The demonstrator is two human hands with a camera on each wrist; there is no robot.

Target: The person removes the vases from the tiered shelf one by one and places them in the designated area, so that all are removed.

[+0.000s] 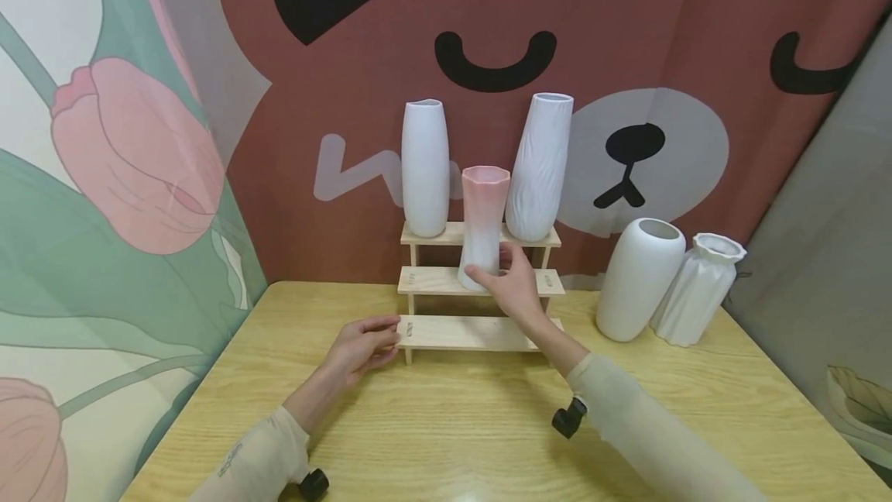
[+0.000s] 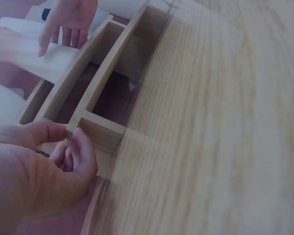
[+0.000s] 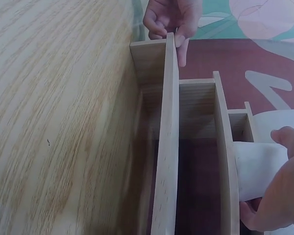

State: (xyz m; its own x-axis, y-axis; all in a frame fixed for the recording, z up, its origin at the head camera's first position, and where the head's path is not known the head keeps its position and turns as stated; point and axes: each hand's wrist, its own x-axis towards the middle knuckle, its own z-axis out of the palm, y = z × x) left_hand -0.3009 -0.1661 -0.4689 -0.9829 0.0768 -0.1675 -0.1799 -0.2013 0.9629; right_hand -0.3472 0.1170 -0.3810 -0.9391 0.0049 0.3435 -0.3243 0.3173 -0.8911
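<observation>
Two hands, head view: left hand (image 1: pixel 358 348) pinches the left end of the wooden stand (image 1: pixel 467 334) at its lowest board; right hand (image 1: pixel 517 285) grips the pink-and-white vase (image 1: pixel 485 211) low down, thumb in front, fingers round the right side.
Vase position, head view: upright at the middle board (image 1: pixel 428 280); full seating cannot be confirmed. Clock centred on vase: plain white vase (image 1: pixel 426 169) at 10, ribbed white vase (image 1: pixel 540 169) between 1 and 2, right hand at 5, left hand at 8.
Vase body, head view: judged glazed ceramic; rigid, moderately heavy, slippery, brittle if knocked against either neighbour.
Hold point, head view: lower body, below the narrow waist. Do not lift by the flared rim; judged liable to chip.
Board end, left wrist view: left thumb and fingers clamp it, 8 o'clock from frame centre; vase at 10, right hand at 11.
Vase base, right wrist view: white lower body at 4 o'clock, beside the middle board; right hand grasps it, partly cut off by the frame. Left hand at 12.
</observation>
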